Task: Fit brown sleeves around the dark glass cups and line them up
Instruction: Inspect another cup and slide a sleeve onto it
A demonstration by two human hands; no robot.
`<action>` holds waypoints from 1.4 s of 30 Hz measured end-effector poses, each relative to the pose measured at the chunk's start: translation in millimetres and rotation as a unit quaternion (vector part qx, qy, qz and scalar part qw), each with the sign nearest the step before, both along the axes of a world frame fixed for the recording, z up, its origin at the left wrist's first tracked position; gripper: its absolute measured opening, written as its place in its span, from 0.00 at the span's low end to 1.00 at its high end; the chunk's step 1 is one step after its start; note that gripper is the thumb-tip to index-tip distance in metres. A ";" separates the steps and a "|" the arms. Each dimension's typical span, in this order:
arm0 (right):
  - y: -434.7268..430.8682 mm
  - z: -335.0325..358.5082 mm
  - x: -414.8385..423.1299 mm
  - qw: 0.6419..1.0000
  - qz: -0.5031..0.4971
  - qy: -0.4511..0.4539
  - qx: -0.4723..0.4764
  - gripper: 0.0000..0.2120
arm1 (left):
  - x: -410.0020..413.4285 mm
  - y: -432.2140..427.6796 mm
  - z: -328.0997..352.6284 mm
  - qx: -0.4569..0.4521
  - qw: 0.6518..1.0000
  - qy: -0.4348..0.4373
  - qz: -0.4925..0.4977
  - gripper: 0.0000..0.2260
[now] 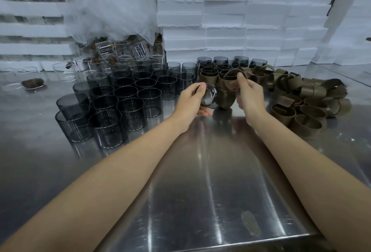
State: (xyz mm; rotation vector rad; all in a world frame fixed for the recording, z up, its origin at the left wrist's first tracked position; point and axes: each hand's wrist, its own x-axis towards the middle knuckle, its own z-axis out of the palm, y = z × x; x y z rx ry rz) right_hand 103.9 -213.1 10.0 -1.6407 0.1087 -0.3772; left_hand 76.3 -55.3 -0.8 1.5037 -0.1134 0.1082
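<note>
head view: left hand point(192, 101) grips a tilted dark cup point(208, 97), right hand point(248, 93) pinches a brown sleeve point(232, 77), bare table point(200, 181) nearer.

A polished steel table point(210, 171) fills the foreground, streaked with light. From twelve to three o'clock rise stacked white foam boxes point(241, 17); at eleven hangs crumpled clear plastic wrap point(114, 5).

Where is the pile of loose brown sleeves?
In the head view, the loose brown sleeves lie on the steel table, right of the right hand.
</note>
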 end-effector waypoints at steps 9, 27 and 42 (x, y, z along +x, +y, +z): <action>6.4 6.8 -4.4 0.998 -0.024 -0.048 -0.014 0.20 | -0.4 -1.0 0.2 -0.004 1.000 -0.002 0.013 0.12; 11.6 6.6 -11.1 0.989 0.093 -0.114 -0.028 0.23 | 0.3 0.4 -3.0 -0.043 0.999 -0.002 0.009 0.17; 17.3 0.9 -18.6 0.941 0.110 -0.248 -0.201 0.13 | -9.6 1.6 6.9 -0.048 0.999 -0.005 0.021 0.14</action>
